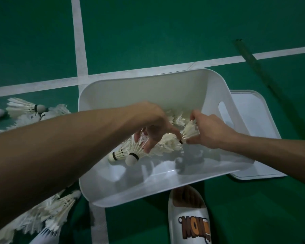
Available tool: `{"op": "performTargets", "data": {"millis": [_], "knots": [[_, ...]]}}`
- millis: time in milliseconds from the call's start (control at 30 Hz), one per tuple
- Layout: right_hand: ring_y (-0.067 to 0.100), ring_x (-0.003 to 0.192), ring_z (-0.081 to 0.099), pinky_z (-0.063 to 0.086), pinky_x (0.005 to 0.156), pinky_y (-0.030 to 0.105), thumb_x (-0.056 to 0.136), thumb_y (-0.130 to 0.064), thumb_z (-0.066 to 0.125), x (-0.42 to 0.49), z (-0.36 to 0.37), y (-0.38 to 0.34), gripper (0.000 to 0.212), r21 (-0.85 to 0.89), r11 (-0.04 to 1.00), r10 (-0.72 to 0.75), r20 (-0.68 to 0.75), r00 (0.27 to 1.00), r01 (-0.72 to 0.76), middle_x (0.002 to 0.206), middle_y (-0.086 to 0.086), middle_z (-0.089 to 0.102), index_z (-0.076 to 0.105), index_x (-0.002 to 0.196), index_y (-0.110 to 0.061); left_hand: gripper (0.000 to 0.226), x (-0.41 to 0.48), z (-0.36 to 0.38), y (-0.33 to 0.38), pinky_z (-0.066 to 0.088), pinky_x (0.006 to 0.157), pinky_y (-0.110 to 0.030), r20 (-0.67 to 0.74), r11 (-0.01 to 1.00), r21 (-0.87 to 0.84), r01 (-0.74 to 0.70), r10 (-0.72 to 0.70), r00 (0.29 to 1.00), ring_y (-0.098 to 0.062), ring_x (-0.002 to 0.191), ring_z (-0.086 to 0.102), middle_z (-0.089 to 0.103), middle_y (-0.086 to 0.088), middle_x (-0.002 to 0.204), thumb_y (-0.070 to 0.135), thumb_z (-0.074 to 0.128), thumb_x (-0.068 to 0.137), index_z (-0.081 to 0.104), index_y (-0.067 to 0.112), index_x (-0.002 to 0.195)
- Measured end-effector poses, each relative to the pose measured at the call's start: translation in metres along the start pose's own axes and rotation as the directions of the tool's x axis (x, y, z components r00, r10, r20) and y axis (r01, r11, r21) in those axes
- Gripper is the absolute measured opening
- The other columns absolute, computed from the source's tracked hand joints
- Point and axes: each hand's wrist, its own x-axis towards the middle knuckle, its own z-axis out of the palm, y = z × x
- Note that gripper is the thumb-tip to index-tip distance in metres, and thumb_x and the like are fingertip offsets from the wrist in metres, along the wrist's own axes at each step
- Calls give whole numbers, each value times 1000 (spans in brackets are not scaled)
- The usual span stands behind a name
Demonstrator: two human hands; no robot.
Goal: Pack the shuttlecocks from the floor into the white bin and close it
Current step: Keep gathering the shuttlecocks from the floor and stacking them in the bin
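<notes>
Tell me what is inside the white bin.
A heap of shuttlecocks lies in the white bin, the left hand and right hand among them. What lies under them is hidden.

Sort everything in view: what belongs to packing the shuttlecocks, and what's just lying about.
Job in hand: white bin, its lid beside it, shuttlecocks in the bin, shuttlecocks on the floor, left hand, right hand.

Lying about: slipper, dark pole, white court lines.

Indoor badminton court, green floor, white lines, scattered shuttlecocks
</notes>
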Motion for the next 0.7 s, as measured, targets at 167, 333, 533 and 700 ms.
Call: {"op": "performTargets", "data": {"millis": [167, 333, 533, 700], "knots": [[24, 93, 61, 51, 79, 34, 62, -39, 87, 7, 11, -2, 72, 142, 988, 47, 135, 990, -66, 108, 4, 63, 49, 119, -17, 112, -1, 3, -4, 59, 71, -39, -8, 1000, -4, 0, 0, 1000, -18, 69, 54, 35, -13, 138, -4, 74, 75, 8, 58, 141], [28, 95, 65, 53, 87, 40, 73, 4, 76, 13, 16, -2, 46, 460, 881, 2, 227, 974, -109, 96, 9, 68, 60, 116, -1, 117, 2, 5, -9, 59, 64, -37, -2, 999, 39, 15, -15, 1000, -33, 92, 67, 39, -18, 137, 0, 76, 75, 1, 61, 139], [23, 86, 58, 47, 68, 27, 76, -7, 76, 24, 33, -13, 51, 334, 940, 18, 163, 987, -72, 102, 11, 61, 52, 121, -7, 118, 3, 5, -19, 59, 61, -35, -13, 1000, 16, 22, -21, 1000, -33, 95, 65, 39, -16, 138, -1, 75, 74, -1, 58, 141], [20, 87, 56, 39, 68, 23, 75, -19, 78, 28, 24, -4, 52, 103, 994, -43, 165, 985, 26, 112, 9, 63, 53, 121, -11, 104, -1, 1, -22, 56, 56, -33, -28, 995, -97, -22, 19, 999, -20, 70, 62, 45, 1, 93, -5, 73, 76, 12, 44, 146]]}}
